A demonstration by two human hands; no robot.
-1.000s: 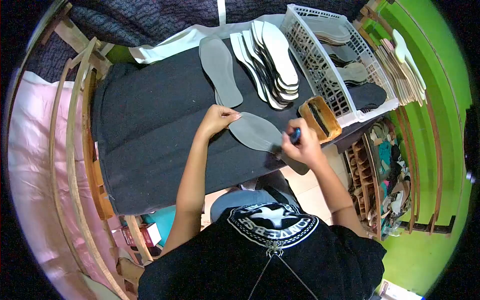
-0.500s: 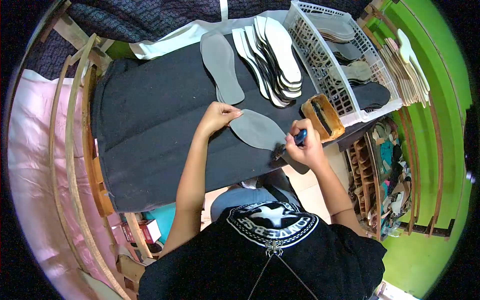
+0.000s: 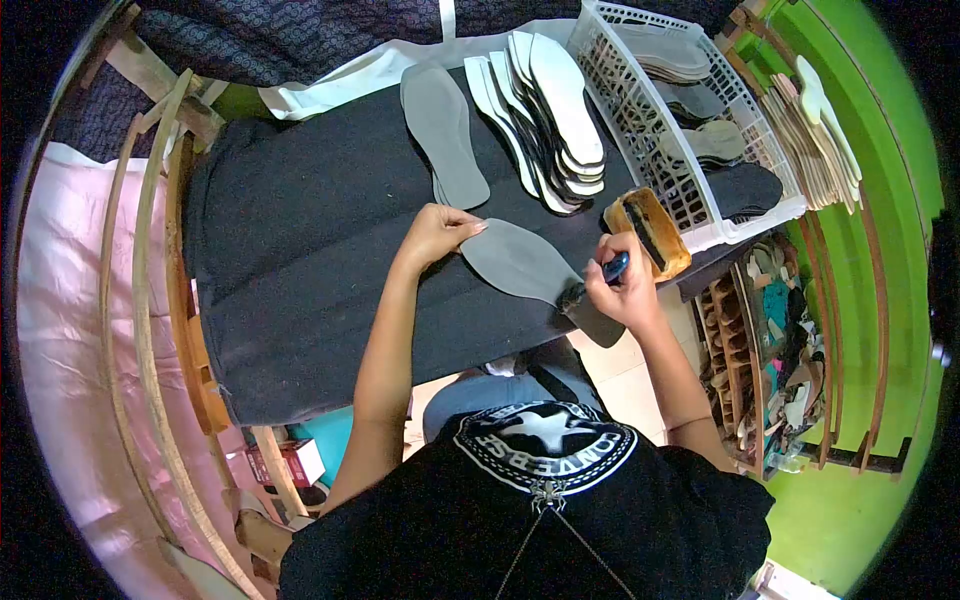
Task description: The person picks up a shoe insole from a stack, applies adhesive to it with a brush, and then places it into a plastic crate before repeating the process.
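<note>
A grey insole [image 3: 515, 258] lies slantwise on the black cloth, its heel end reaching over the near edge of the table. My left hand [image 3: 440, 236] pinches the insole's toe end between thumb and fingers. In my right hand [image 3: 626, 284] is a brush with a blue handle [image 3: 616, 266], its dark bristles pressed on the insole near the heel. Just beyond that hand stands a yellowish rectangular glue container [image 3: 674, 262] with a dark opening across its top.
Behind my hands lie some grey insoles [image 3: 440, 130] and a stack of white and black insoles [image 3: 560, 110]. A white plastic basket [image 3: 722, 228] with more soles stands at the right. Wooden rails [image 3: 150, 300] run along the left; a rack [image 3: 730, 350] stands low at the right.
My right hand and the brush have moved slightly right, along the insole toward its heel. My left hand stays at the toe end.
</note>
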